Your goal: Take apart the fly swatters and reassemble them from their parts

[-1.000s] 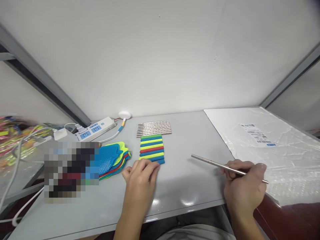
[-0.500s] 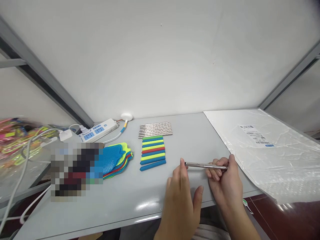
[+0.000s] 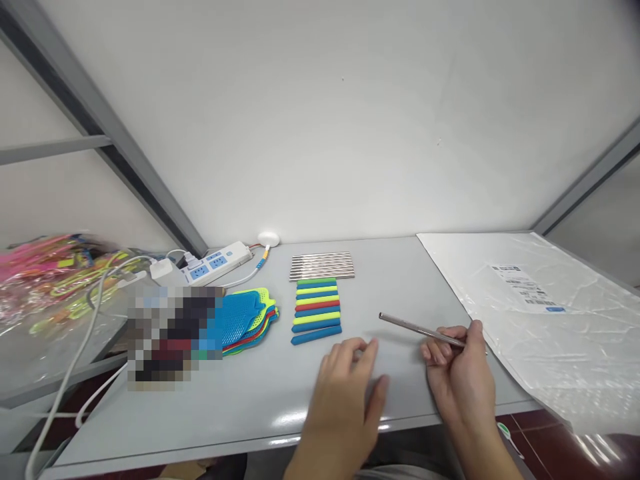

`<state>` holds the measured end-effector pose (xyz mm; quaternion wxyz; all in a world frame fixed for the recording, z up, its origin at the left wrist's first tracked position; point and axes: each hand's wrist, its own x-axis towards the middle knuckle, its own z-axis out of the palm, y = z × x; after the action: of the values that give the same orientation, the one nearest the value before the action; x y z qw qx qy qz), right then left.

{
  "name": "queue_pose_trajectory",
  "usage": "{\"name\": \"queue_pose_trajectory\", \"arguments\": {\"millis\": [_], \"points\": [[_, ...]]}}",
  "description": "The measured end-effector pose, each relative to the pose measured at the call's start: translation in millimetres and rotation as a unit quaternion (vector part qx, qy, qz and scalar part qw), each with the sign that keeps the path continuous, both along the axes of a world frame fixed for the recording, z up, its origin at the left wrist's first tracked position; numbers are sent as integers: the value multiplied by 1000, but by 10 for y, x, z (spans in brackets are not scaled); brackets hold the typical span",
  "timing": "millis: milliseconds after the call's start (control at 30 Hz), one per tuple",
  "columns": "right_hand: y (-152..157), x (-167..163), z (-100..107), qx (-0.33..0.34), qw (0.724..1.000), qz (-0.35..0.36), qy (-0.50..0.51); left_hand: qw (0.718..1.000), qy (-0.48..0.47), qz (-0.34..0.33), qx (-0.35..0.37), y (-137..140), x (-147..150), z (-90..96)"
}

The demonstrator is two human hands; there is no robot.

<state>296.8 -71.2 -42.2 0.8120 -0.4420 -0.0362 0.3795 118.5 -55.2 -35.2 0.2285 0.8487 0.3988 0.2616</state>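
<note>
In my right hand (image 3: 460, 360) is a thin silver metal tube (image 3: 415, 327), pinched between thumb and fingers, its far end pointing left and slightly up. My left hand (image 3: 347, 380) hovers over the table's front part with fingers apart and nothing in it, just below the lowest blue handle sleeve. Several coloured handle sleeves (image 3: 317, 309) in blue, yellow-green, red and green lie in a column. Right behind them is a row of similar silver metal tubes (image 3: 323, 265). Left of the sleeves lies a stack of perforated plastic flyswatter heads (image 3: 240, 317), blue on top, partly covered by a blurred patch.
A white power strip (image 3: 217, 262) with plugs and cables stands at the back left, near a round white device (image 3: 269, 239). Plastic bags of colourful items (image 3: 65, 280) sit at the far left. A white plastic-wrapped package (image 3: 530, 320) covers the table's right side and overhangs the front edge.
My left hand has drawn away from the tube's end, moving left and down, its fingers now bent. The tube stays in my right hand, tilted more steeply. The camera view has shifted slightly.
</note>
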Motion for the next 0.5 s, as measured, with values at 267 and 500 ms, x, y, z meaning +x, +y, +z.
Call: {"name": "queue_pose_trajectory", "arguments": {"millis": [267,500], "points": [[-3,27,-68,-10,997,60,-54,995,5,71,-70,240,-516,101],[80,312,126,-72,970,176,-153,995,-26,72,-70,310,-529,31]]}}
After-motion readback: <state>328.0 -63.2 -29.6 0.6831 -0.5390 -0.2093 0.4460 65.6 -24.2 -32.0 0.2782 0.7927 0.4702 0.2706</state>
